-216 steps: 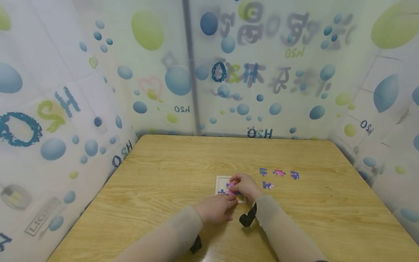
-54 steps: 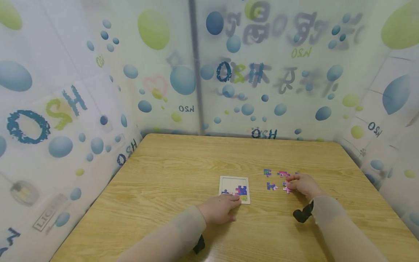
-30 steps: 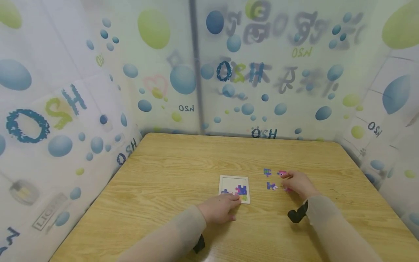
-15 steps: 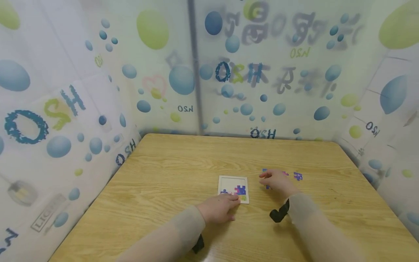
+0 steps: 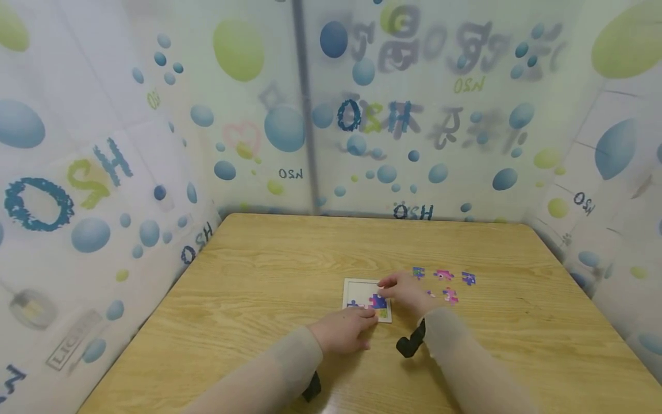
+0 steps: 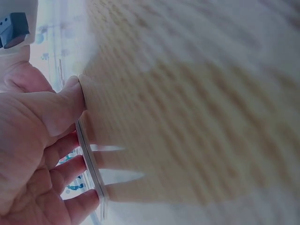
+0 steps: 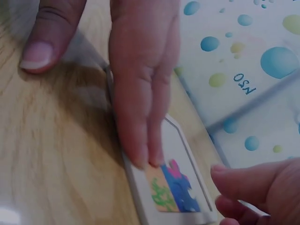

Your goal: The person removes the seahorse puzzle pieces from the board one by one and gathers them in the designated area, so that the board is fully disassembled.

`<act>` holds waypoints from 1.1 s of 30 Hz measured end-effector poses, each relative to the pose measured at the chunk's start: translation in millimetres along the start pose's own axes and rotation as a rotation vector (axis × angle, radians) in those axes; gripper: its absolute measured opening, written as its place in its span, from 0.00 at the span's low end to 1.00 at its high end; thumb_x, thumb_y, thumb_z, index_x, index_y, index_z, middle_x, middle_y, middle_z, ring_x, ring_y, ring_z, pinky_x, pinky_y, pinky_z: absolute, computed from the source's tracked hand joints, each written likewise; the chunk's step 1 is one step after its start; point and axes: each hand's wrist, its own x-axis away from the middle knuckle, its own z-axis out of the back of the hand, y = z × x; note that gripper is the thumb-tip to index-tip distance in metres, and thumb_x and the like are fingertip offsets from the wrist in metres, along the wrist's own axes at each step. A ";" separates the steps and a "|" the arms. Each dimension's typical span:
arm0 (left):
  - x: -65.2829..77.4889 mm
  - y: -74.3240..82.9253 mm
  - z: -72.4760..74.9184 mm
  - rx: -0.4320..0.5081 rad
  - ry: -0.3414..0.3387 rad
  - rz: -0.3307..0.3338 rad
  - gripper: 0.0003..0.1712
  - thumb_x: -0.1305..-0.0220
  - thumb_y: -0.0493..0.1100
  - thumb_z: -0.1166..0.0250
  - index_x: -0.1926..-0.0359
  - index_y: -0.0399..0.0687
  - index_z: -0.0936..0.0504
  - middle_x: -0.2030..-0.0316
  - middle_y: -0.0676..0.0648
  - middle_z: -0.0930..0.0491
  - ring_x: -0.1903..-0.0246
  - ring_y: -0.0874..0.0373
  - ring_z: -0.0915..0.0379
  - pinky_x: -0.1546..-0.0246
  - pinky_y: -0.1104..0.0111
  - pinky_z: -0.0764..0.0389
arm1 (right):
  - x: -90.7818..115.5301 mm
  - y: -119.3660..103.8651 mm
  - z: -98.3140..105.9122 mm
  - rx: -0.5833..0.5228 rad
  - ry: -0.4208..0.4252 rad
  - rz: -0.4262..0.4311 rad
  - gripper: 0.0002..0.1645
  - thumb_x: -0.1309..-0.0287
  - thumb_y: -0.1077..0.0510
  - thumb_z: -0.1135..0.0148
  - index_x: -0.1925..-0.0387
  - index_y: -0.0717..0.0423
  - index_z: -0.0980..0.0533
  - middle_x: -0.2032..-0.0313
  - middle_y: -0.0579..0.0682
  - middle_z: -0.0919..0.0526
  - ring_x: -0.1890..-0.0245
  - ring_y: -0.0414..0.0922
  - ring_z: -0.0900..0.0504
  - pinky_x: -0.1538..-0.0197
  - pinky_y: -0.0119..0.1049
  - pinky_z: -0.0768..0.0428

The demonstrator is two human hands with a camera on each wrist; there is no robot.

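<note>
A square white puzzle tray (image 5: 345, 292) lies on the wooden table with jigsaw pieces (image 5: 379, 301) in its near part, blue, purple and green. My left hand (image 5: 342, 330) rests on the near edge, covering some pieces. In the right wrist view the straight fingers (image 7: 140, 136) of that hand press the tray by the orange and green area. My right hand (image 5: 405, 292) is at the tray's right edge, just above the blue piece. Its thumb (image 7: 229, 176) and fingers stand slightly apart in the right wrist view, with no piece showing between them.
Loose puzzle pieces lie to the right: a blue one (image 5: 418, 272), a pink one (image 5: 443, 275), a purple one (image 5: 468, 278) and a pink-purple one (image 5: 450, 295). Another piece (image 5: 431, 294) is mostly behind my right hand. Patterned curtains (image 5: 362, 172) surround the table (image 5: 279, 259).
Earlier my right hand held a pink piece over the tray; that piece now lies among the loose ones. Since then the hand has moved left across them to the tray. The left hand stays put.
</note>
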 end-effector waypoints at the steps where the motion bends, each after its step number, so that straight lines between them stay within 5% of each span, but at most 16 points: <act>1: 0.1 -0.1 0.0 -0.005 0.001 -0.003 0.33 0.34 0.53 0.38 0.31 0.48 0.32 0.31 0.50 0.38 0.32 0.55 0.42 0.32 0.67 0.41 | -0.3 0.4 -3.1 -0.014 0.000 -0.003 0.11 0.41 0.59 0.35 0.56 0.56 0.19 0.57 0.51 0.20 0.54 0.50 0.26 0.44 0.50 0.28; 33: -2.8 4.8 0.0 -0.081 0.055 -0.019 0.35 0.37 0.56 0.37 0.33 0.47 0.32 0.32 0.48 0.36 0.33 0.52 0.40 0.33 0.65 0.40 | -0.4 6.5 -21.1 0.128 0.062 0.074 0.08 0.48 0.61 0.29 0.63 0.53 0.18 0.64 0.48 0.19 0.61 0.47 0.25 0.50 0.46 0.26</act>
